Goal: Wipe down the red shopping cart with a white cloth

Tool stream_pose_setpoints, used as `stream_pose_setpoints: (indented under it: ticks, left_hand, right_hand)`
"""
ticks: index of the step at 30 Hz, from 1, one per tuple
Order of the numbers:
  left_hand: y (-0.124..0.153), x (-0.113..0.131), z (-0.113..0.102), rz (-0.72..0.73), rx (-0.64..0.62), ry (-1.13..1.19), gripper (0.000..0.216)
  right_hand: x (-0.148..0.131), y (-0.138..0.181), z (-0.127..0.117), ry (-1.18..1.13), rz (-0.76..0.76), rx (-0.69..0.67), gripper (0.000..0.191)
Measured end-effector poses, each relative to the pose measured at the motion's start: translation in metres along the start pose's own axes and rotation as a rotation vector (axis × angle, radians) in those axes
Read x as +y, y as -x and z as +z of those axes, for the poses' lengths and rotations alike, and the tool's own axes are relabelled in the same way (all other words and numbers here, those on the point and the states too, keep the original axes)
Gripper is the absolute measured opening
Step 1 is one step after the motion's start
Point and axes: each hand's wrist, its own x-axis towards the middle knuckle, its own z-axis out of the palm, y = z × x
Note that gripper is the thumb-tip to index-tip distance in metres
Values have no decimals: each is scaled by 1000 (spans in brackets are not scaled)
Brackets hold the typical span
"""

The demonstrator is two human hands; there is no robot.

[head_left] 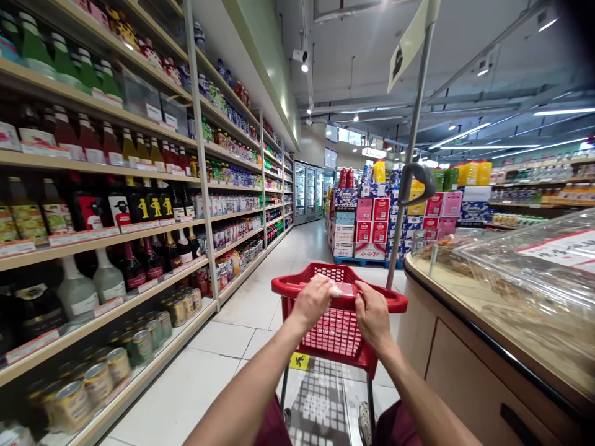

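Observation:
In front of me stands a red plastic shopping cart (332, 337) with a perforated basket. My left hand (315, 301) is closed over the cart's handle (344, 289), left of its middle. A small pale, crumpled thing (335, 290) shows at its fingertips; I cannot make out what it is. My right hand (373, 314) is closed round the handle on the right side, its thumb and fingers toward the middle. The bottom of the basket is partly hidden by the handle and my hands.
Shelves of bottles and cans (153, 229) line the left side. A counter with clear-plastic-covered goods (493, 328) stands close on the right, with a metal pole (409, 155) beside it. Stacked drink boxes (372, 229) stand ahead. The tiled aisle (290, 248) runs toward glass-door fridges (307, 189).

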Motion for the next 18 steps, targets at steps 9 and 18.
stream_pose_setpoints:
  ticks: [9, 18]
  left_hand:
    - [-27, 28, 19, -89, -60, 26, 19]
    - [-26, 13, 7, -176, -116, 31, 32]
  right_hand:
    - [5, 1, -3, -19, 63, -8, 38]
    - [-8, -15, -7, -175, 35, -2, 39]
